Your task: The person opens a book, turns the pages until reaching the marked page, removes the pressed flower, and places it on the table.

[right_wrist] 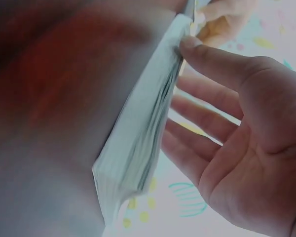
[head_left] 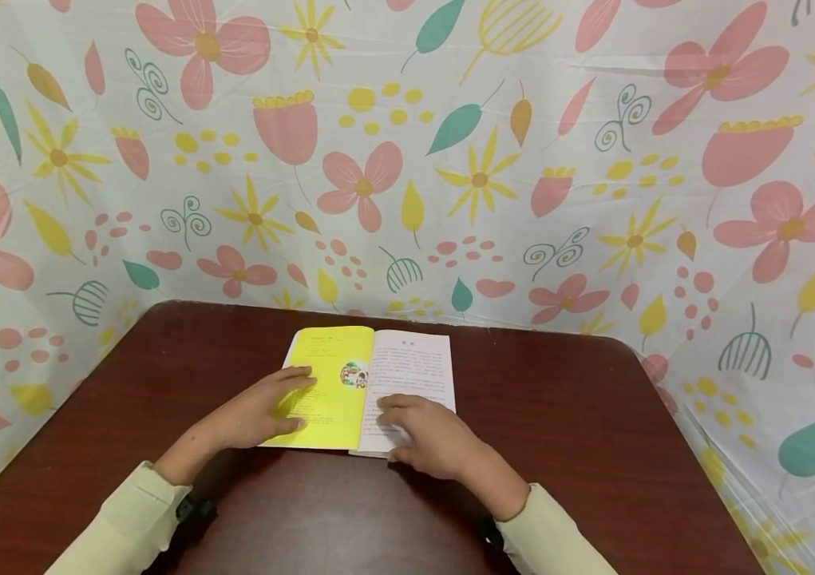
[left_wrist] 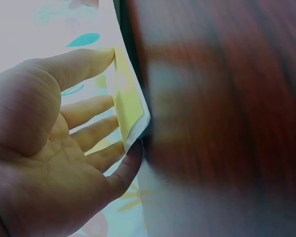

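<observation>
An open book [head_left: 407, 367] lies on the table, with a bright yellow left page [head_left: 335, 351] and a white right page of printed text. A small round picture [head_left: 354, 374] sits on the yellow page near the fold. My left hand [head_left: 256, 411] rests on the yellow page, fingers spread; in the left wrist view its fingertips touch the page near the outer edge. Over the lower part of the white page is my right hand [head_left: 439, 435], fingers loosely extended. The right wrist view shows its thumb [right_wrist: 207, 54] at the bottom edge of the page stack [right_wrist: 143, 123].
The dark reddish-brown wooden table [head_left: 558, 399] has rounded far corners. A white cloth [head_left: 407, 160] printed with flowers and leaves hangs behind the table and along its sides. Dark wrist bands [head_left: 195, 511] show at the light sleeves.
</observation>
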Demonstrator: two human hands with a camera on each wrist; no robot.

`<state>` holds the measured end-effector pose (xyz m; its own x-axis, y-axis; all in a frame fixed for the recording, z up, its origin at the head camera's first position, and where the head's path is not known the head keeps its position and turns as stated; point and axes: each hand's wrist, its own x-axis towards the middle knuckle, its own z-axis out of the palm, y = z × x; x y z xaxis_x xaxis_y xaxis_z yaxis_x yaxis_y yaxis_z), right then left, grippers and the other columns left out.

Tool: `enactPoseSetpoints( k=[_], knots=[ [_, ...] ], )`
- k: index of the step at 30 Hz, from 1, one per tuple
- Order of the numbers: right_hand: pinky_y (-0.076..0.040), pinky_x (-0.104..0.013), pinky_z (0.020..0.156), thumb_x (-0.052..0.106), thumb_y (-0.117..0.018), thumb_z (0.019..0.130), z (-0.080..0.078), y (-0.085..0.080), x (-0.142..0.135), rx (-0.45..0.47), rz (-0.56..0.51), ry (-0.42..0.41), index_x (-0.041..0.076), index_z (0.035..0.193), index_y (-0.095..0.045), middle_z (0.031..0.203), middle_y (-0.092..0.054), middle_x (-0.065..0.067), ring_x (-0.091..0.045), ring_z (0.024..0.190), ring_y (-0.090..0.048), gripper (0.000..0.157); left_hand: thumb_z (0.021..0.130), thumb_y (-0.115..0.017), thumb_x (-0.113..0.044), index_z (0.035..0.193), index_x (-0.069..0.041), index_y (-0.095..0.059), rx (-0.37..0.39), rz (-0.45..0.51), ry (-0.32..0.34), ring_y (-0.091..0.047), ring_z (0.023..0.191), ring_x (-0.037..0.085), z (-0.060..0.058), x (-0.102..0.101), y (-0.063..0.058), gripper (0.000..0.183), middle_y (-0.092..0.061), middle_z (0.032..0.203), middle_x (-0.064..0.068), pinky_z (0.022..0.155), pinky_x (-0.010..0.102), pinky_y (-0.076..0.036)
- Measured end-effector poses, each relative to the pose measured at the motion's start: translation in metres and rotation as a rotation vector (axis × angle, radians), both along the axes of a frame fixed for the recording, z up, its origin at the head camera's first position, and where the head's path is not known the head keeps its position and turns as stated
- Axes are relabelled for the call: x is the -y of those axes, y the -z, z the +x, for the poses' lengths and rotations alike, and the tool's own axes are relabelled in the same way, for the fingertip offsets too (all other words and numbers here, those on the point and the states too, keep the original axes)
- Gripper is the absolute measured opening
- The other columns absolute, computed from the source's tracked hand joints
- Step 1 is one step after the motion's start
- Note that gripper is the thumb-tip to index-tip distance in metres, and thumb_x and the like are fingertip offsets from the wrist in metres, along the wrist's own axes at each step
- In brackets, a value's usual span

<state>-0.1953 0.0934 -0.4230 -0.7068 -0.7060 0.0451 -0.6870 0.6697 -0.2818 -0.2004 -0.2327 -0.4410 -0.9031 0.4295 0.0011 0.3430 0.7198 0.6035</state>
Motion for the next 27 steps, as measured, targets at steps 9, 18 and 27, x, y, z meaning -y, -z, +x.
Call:
enactPoseSetpoints(
  k=[9, 18, 27],
  knots=[
    [-0.051, -0.037, 0.107, 0.024, -0.092, 0.085, -0.004, -0.001, -0.008, -0.028, 0.018, -0.033, 0.013, 0.12, -0.079, 0.144, -0.066, -0.002, -0.02, 0.133, -0.062, 0.04, 0.099, -0.077, -0.019, 0.158, -0.003, -0.048, 0.005, -0.003, 0.015, -0.031, 0.155, 0.042, -0.001, 0.001, 0.002, 0.068, -0.034, 0.17, 0.017, 0.117, 0.063, -0.035],
    [-0.055, -0.035, 0.099, 0.014, -0.084, 0.092, -0.007, -0.007, -0.014, -0.025, 0.016, -0.098, 0.014, 0.096, -0.083, 0.135, -0.072, -0.002, -0.02, 0.126, -0.067, 0.004, 0.1, -0.075, -0.021, 0.159, -0.003, -0.048, 0.001, -0.016, 0.03, -0.03, 0.156, 0.042, -0.001, 0.002, 0.003, 0.067, -0.032, 0.17, 0.017, 0.117, 0.062, -0.035],
    [-0.057, -0.036, 0.097, 0.008, -0.083, 0.091, -0.011, -0.011, -0.025, -0.169, -0.081, -0.063, 0.013, 0.095, -0.082, 0.118, -0.077, -0.003, -0.019, 0.115, -0.07, 0.006, 0.1, -0.075, -0.019, 0.158, -0.002, -0.048, 0.004, -0.014, 0.03, -0.029, 0.156, 0.042, 0.001, 0.001, 0.001, 0.066, -0.033, 0.17, 0.018, 0.118, 0.063, -0.034]
  ],
)
